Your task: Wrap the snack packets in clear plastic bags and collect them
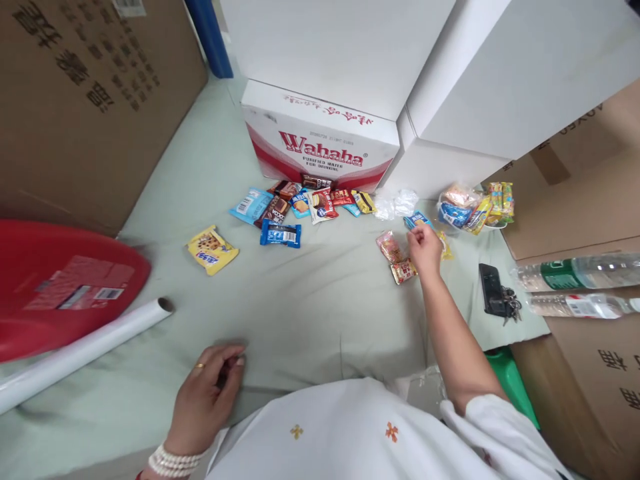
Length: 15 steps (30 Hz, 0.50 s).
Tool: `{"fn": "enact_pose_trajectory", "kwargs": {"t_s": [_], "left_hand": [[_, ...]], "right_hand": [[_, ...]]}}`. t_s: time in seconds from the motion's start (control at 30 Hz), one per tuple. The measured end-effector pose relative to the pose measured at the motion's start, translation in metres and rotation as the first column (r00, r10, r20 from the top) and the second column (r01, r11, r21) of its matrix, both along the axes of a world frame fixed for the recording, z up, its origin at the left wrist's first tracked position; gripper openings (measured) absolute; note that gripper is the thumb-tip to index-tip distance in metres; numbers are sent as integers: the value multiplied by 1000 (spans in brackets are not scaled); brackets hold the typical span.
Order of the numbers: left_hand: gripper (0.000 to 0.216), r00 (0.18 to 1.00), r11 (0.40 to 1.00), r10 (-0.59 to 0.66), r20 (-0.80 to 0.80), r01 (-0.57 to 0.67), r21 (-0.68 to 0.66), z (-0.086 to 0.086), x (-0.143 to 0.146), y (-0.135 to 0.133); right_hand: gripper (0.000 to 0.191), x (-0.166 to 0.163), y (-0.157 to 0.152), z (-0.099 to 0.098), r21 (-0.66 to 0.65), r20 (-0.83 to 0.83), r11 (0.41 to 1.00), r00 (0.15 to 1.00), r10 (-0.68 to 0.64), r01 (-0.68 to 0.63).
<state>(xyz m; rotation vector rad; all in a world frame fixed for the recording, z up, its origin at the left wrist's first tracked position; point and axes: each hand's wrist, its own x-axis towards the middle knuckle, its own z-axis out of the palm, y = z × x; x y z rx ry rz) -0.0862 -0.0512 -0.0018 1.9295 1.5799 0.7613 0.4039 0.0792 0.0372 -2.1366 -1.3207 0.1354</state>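
Note:
My right hand (426, 248) is closed at the right side of the cloth, its fingertips pinched on the lower edge of a blue snack packet (417, 218). A yellow packet (445, 245) is partly hidden behind that hand. Just left of it lie a pink packet (389, 247) and a small red-and-gold packet (403, 271). My left hand (213, 383) rests on the cloth near my body, fingers curled in towards the thumb and nothing visible in them. Ahead of it lies a yellow cookie packet (213, 250), apart from the hand.
Several mixed snack packets (323, 205) lie before a Wahaha water box (320, 147). Clear wrappers (397, 204) and a filled snack bowl (463, 207) stand farther right. A black phone (491, 288) with keys, two bottles (575, 273), a white roll (85, 353) and a red container (65, 287) flank the cloth.

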Motion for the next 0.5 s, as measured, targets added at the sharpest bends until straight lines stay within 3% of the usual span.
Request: {"fn": "enact_pose_trajectory", "kwargs": {"t_s": [0.13, 0.23, 0.37, 0.5], "left_hand": [[21, 1000, 999, 16, 18, -16, 49, -2, 6, -1], [21, 999, 999, 11, 51, -13, 31, -2, 2, -4], [24, 990, 997, 28, 135, -19, -70, 2, -8, -12], [24, 966, 983, 79, 245, -36, -177, 8, -5, -8]], "right_hand": [[14, -23, 76, -9, -110, -8, 993, 999, 53, -53], [11, -32, 104, -15, -116, -73, 991, 995, 64, -72], [18, -29, 96, -11, -61, -205, 997, 978, 27, -41], [31, -32, 44, 3, -16, -358, 1000, 934, -2, -5]]}}
